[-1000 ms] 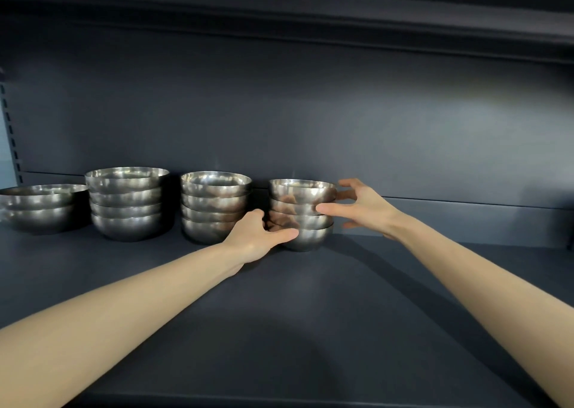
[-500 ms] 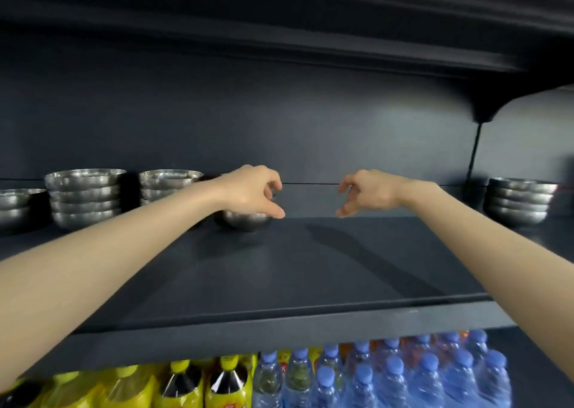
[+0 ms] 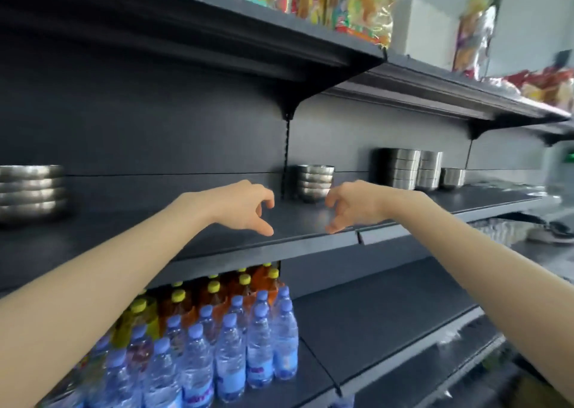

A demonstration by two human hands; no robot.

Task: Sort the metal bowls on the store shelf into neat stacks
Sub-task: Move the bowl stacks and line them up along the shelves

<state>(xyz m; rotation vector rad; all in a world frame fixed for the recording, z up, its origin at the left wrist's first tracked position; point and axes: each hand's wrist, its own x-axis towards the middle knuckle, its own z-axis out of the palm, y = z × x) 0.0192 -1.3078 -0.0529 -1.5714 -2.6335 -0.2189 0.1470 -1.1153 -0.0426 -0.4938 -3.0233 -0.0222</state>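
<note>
Fingers loosely curled and empty, left hand [image 3: 245, 205] and right hand [image 3: 351, 204] should flank the shiny round steel bowl stack [image 3: 314, 184] evenly.

A shop: dark shelving [image 3: 279, 240] stocked with bottled water [image 3: 230, 358], snack packets [image 3: 357, 0] and metal bowls [image 3: 313, 181].
</note>
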